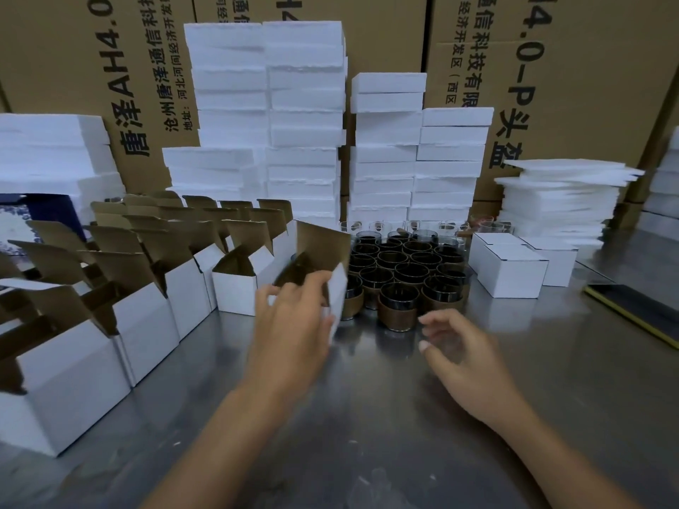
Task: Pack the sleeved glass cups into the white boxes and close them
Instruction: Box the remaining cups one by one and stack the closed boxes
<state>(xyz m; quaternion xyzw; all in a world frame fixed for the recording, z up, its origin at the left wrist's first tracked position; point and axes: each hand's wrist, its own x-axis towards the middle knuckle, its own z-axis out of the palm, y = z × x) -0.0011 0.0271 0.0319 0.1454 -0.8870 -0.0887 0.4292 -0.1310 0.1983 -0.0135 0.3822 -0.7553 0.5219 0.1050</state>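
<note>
The left grip point(290, 325) pinches an open white cardboard box point(323, 244) with brown lining, tilted above the steel counter point(367, 416). The right grip point(459, 350) hovers empty, fingers loosely spread, just before the brown-sleeved glass cups point(404, 266) clustered toward the counter's back edge.

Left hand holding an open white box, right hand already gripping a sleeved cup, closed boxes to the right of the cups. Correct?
No. Head view: the right hand holds nothing; its fingers are loosely curled, just in front of the sleeved cups. The rest stands: the left hand holds the open white box, and the closed boxes sit right of the cups.
</note>
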